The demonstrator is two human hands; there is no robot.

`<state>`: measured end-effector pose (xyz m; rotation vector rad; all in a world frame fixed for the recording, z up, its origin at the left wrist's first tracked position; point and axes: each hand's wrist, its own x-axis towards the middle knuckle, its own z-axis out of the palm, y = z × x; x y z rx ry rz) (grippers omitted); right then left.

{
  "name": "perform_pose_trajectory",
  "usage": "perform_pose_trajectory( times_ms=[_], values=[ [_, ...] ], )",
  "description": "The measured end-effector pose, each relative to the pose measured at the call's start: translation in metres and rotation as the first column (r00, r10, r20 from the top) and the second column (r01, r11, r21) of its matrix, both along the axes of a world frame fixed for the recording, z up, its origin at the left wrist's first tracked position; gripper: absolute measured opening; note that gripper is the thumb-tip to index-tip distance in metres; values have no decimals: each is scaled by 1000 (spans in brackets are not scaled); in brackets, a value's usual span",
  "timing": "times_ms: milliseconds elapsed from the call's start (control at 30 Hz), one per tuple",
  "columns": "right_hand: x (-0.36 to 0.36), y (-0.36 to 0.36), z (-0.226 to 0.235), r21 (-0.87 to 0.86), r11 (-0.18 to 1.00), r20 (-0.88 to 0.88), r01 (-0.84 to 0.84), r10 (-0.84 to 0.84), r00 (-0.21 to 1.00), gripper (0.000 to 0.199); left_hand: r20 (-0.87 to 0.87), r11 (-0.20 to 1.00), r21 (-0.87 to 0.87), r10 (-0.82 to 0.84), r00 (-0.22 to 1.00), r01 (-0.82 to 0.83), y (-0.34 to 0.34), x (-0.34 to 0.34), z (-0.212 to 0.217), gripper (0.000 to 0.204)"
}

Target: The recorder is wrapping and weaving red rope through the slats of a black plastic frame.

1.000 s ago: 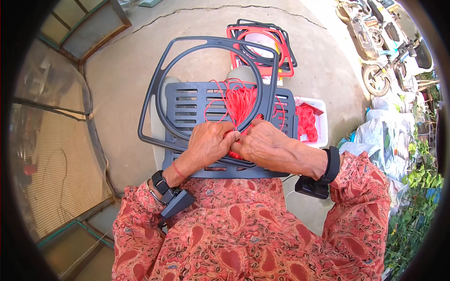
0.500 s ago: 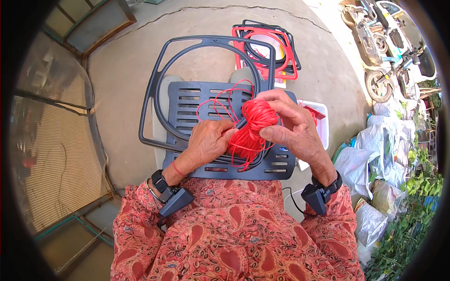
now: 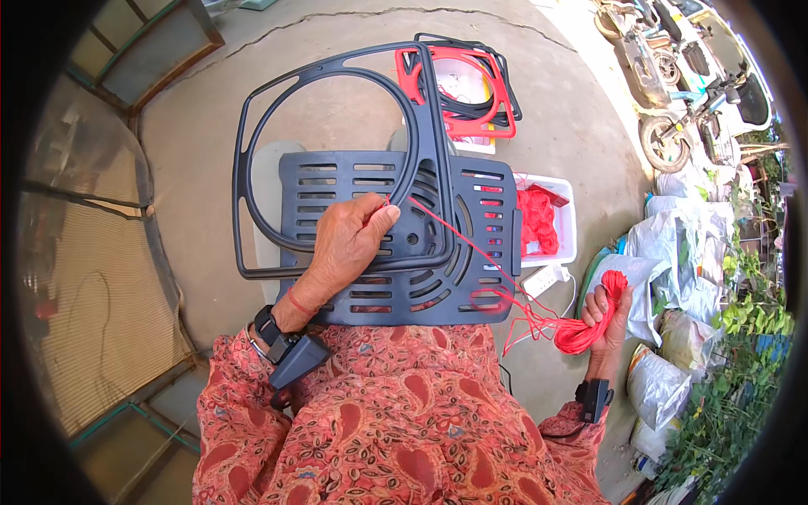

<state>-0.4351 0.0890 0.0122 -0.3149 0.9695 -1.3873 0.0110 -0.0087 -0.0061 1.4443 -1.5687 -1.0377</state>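
- Above the slotted board [image 3: 421,320], in the head view, I see the left grip [image 3: 347,236] pinching the black frame [image 3: 429,139] and the thin red strand [image 3: 457,231] at its ring. The frame reaches past the board's far and left edges; if that pinch slackened, it could tip or slide, and the strand could slip loose.
- Beyond the board's right edge, towards its near right corner, I see the right grip [image 3: 608,313] clenched around the red cord bundle [image 3: 581,335]. Too loose a hold could spill coils; too hard a pull could drag the frame askew.
- Between the grips, the strand crosses the board, and slack loops hang off its right edge. I judge those loops likely to knot, and a slot or the edge could catch them.
- Past that same edge, the white box [image 3: 572,227] and power strip [image 3: 547,279] sit near the loops; a low sweep could hook either. I cannot tell whether the frame's near bar touches the board.
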Motion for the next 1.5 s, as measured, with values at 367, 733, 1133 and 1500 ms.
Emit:
perform_pose_trajectory(
  times_ms=[367,733,1133,1500],
  values=[
    [106,-31,44,83,990,-549,-114,141,824,18,-21,998,-55,12,1000,-13,7,-2,0,30],
    [194,-52,56,285,775,-691,-564,574,439,19,36,1000,-5,-16,999,16,18,-3,10,27],
    [205,-29,79,187,630,-931,-754,359,70,24,-101,977,159,-130,986,145,18,-8,12,23],
    [173,-42,169,-112,757,-732,-644,376,568,39,189,993,20,-116,975,115,20,-13,8,30]
  ],
)
